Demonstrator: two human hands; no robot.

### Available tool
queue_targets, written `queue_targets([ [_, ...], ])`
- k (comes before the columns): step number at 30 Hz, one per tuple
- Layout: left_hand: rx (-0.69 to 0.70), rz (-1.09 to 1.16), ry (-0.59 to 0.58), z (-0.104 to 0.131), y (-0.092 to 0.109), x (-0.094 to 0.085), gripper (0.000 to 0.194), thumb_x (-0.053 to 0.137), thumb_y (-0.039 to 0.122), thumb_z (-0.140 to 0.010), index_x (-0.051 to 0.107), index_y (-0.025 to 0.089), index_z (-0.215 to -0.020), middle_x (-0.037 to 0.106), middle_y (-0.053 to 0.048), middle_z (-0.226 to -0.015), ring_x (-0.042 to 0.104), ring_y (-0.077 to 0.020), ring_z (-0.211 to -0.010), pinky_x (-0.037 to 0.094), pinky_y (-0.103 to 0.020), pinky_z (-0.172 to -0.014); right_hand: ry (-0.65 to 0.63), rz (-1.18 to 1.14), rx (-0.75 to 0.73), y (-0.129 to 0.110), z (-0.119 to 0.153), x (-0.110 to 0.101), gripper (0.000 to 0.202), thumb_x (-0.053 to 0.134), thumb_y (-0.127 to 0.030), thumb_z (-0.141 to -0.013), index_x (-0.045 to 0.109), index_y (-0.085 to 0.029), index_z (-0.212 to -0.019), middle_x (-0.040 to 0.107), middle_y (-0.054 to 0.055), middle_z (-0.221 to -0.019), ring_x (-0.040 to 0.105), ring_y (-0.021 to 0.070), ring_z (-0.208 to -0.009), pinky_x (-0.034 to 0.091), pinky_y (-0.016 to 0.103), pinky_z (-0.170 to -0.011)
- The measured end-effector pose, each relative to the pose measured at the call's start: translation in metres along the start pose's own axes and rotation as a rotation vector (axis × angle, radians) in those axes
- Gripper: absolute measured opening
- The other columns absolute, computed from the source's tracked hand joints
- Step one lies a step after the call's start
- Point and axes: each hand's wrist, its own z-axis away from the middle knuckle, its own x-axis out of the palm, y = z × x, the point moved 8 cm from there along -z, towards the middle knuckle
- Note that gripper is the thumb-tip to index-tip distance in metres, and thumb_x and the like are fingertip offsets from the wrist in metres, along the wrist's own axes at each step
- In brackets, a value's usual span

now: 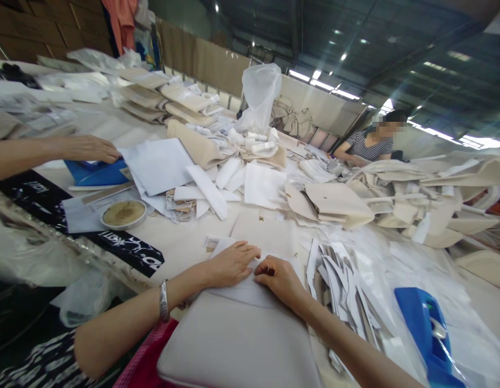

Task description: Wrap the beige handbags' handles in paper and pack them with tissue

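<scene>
Two bare hands meet over white paper [244, 295] on a pale bag [241, 345], near centre. The left hand [229, 264] lies flat, grasping nothing; the right hand [280, 277] curls its fingers, and whether they pinch anything is unclear. The bag looks light and softly padded, best taken by both side edges; the paper could slide. Loose strips [347, 291] crowd the right, a co-worker's hand [88, 148] the far left.

A silver-coloured bracelet [164, 302] with a patterned surface circled the left wrist [173, 295]. The left sleeve [51, 358] was black and white, and red clothing [146, 353] with a finely checked part showed below.
</scene>
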Motion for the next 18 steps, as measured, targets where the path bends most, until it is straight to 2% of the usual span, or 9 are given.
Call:
queue_targets([
  [5,0.035,-0.043,0.013,0.0,0.0,0.002,0.035,0.05,0.016,-0.087,0.051,0.018,-0.122,0.053,-0.01,-0.138,0.045,-0.0239,-0.131,0.027,-0.042,-0.115,-0.014,0.086,0.053,0.007,-0.005,0.007,0.011,0.064,-0.012,-0.077,0.069,-0.02,-0.072,0.07,-0.001,-0.077,0.062,0.016,-0.073,0.042,0.024,-0.069],
  [9,0.038,-0.065,-0.002,-0.002,-0.001,0.006,0.045,0.052,0.015,-0.085,0.046,0.014,-0.13,0.051,-0.014,-0.14,0.042,-0.0258,-0.133,0.026,-0.043,-0.115,-0.013,0.188,0.044,0.005,-0.006,0.011,0.014,0.059,-0.01,-0.079,0.065,-0.019,-0.071,0.069,0.001,-0.078,0.061,0.0161,-0.075,0.039,0.024,-0.067],
  [12,0.004,-0.032,-0.008,-0.002,0.0,0.003,0.052,0.051,0.013,-0.083,0.042,0.009,-0.134,0.047,-0.017,-0.143,0.038,-0.0266,-0.135,0.028,-0.043,-0.115,-0.006,0.284,0.024,0.001,-0.003,0.013,0.014,0.053,-0.009,-0.083,0.062,-0.019,-0.076,0.067,0.003,-0.085,0.06,0.0163,-0.075,0.037,0.025,-0.066],
  [18,0.0,0.103,0.042,-0.003,0.005,-0.007,0.042,0.05,0.011,-0.08,0.052,0.019,-0.121,0.06,-0.01,-0.123,0.053,-0.0248,-0.118,0.04,-0.043,-0.105,-0.062,0.473,-0.034,-0.009,0.004,0.019,0.02,0.043,-0.006,-0.087,0.057,-0.017,-0.096,0.065,0.007,-0.102,0.062,0.0175,-0.08,0.037,0.026,-0.065],
])
